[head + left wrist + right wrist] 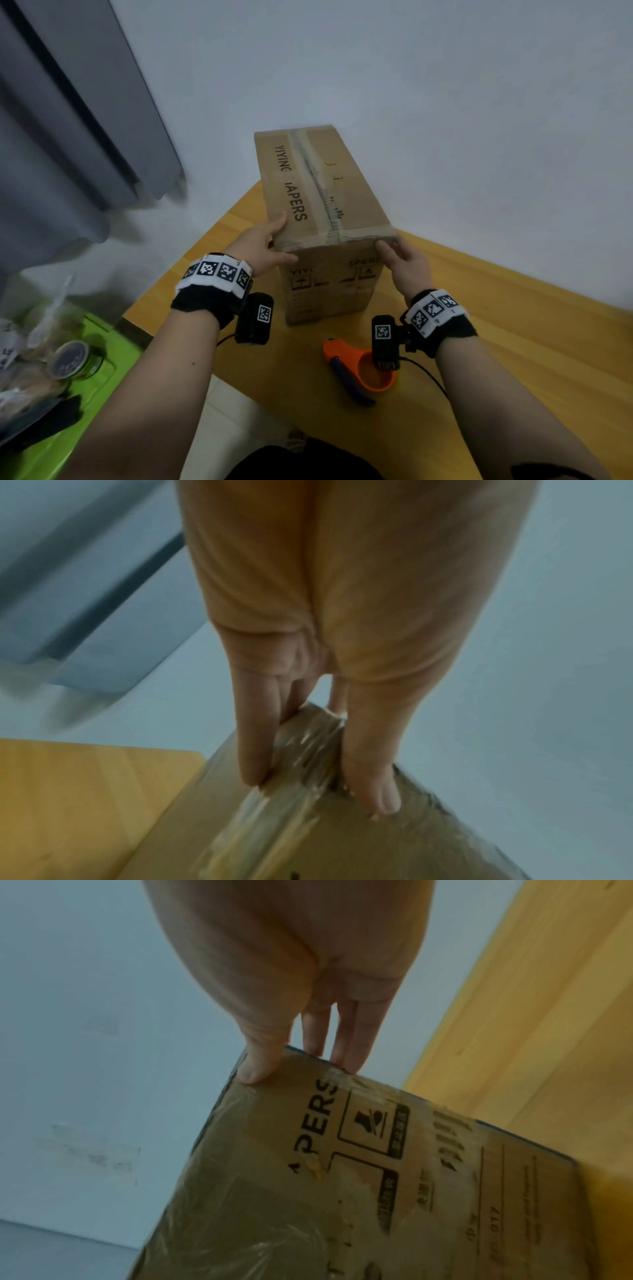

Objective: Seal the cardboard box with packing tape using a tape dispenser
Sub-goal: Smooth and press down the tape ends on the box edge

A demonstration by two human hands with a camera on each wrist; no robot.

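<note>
A closed cardboard box (329, 192) printed "YIYING PAPERS" stands on the wooden table (513, 342), with shiny tape along its top seam (318, 185). My left hand (286, 238) holds the near left top corner, its straight fingers (253, 737) on one face and its thumb (369, 764) on the other. My right hand (392, 248) holds the near right top corner, thumb (257, 1064) on the printed front face (308, 1204) and fingers down the side. An orange tape dispenser (346, 356) with a blue handle lies on the table in front of the box, untouched.
A white wall stands close behind the box. A grey curtain (68, 137) hangs at the left. Beside the table's left edge sits a green bin (92, 387) holding a jar and plastic bags. Bare tabletop (531, 394) stretches to the right.
</note>
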